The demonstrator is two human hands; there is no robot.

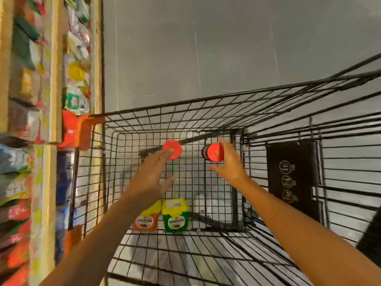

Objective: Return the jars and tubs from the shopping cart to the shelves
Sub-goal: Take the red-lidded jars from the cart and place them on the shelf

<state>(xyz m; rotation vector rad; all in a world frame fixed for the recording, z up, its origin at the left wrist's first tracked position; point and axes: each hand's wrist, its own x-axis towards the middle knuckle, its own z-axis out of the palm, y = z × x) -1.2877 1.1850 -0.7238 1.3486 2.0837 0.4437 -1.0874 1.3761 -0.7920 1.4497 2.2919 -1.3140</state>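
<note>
I look down into a black wire shopping cart. Two jars with red lids lie at its far end: the left jar and the right jar, whose dark glass body shows. My left hand is open, its fingertips at the left jar's lid. My right hand is open and spread around the right jar's lid, not closed on it. Nearer to me stand an orange tub and a green tub, both with yellow lids.
Wooden shelves packed with colourful packets run along the left, close to the cart. An orange corner bumper marks the cart's far left corner. A black sign panel hangs on the cart's right wall. Grey floor lies beyond.
</note>
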